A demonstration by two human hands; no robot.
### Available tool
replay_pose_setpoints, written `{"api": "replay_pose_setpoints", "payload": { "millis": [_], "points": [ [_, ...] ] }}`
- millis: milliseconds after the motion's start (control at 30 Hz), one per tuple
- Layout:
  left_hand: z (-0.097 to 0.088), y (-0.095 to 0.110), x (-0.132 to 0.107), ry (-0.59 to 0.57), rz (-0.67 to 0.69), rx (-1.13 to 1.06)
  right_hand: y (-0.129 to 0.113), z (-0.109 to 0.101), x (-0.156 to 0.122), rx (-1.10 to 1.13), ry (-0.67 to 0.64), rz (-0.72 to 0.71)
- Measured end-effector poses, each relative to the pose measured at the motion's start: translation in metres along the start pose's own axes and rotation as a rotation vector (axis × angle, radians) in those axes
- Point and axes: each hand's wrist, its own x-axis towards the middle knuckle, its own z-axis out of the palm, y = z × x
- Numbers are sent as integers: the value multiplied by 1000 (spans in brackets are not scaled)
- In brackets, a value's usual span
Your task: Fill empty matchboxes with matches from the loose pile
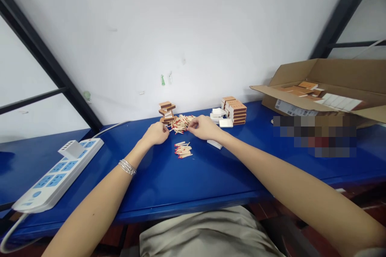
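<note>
Pale matchsticks point(181, 123) (red-tipped), loosely heaped, left hand point(157, 133) and right hand point(205, 127) alongside, each grip's state unclear

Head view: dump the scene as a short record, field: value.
surface: blue table
left hand: fingertips at left edge of large match pile; grip unclear
right hand: fingertips at its right edge; grip unclear
smaller match group: nearer the person
left matchbox stack: pile's back left
right matchbox stack: beside white trays
open carton: right side
power strip: left side

Matches point(181, 123) between matchbox stacks point(238, 112)
</note>
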Motion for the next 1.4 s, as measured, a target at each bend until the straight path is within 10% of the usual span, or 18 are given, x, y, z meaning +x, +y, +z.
{"api": "replay_pose_setpoints", "payload": {
  "millis": [300, 767, 1067, 1400],
  "points": [
    [-4, 9, -8, -355, 180, -286, -2, 0, 1, 17, 9, 16],
    [0, -22, 3, 56, -24, 113, 0, 10, 3, 47, -29, -14],
    [7, -31, 9, 17, -22, 69, 1, 14, 2, 59, -44, -9],
    [-1, 13, -13, -231, 126, -255, 0, 9, 4, 3, 2, 19]
  ]
}}
